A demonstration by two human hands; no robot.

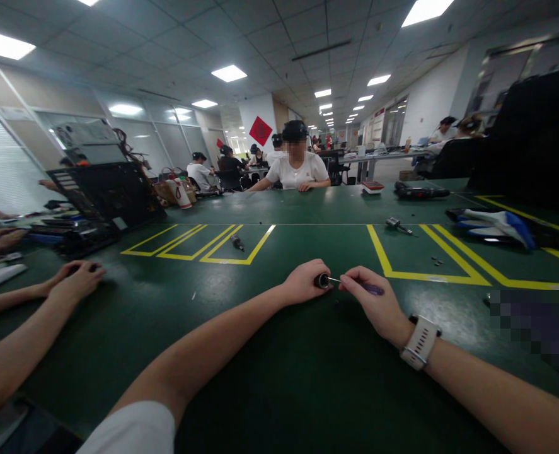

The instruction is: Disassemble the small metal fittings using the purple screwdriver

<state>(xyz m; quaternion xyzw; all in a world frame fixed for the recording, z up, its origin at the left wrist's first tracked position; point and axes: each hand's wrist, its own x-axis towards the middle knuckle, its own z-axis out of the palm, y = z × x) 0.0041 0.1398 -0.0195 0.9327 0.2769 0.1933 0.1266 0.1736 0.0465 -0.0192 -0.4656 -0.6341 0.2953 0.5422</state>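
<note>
My left hand (pixel 304 282) is closed around a dark cylindrical part (pixel 322 281), whose open round end faces right. Between the thumb and fingers of my right hand (pixel 368 296) is a screwdriver (pixel 374 289) with a purple handle. Its thin metal shaft points left and reaches the open end of the part; whether the tip touches inside is too small to tell. Past my right hand, a few small pieces (pixel 437 261) lie within a yellow-taped area, and a metal part with a thin shaft (pixel 399 226) lies farther back.
A small dark metal part (pixel 236 241) lies inside yellow tape on the left. Blue-and-white gloves (pixel 494 227), a power drill (pixel 421 191) and a red-and-white box (pixel 372 187) lie toward the back right. A co-worker's hands (pixel 74 280) are at left; another person (pixel 298 161) sits opposite.
</note>
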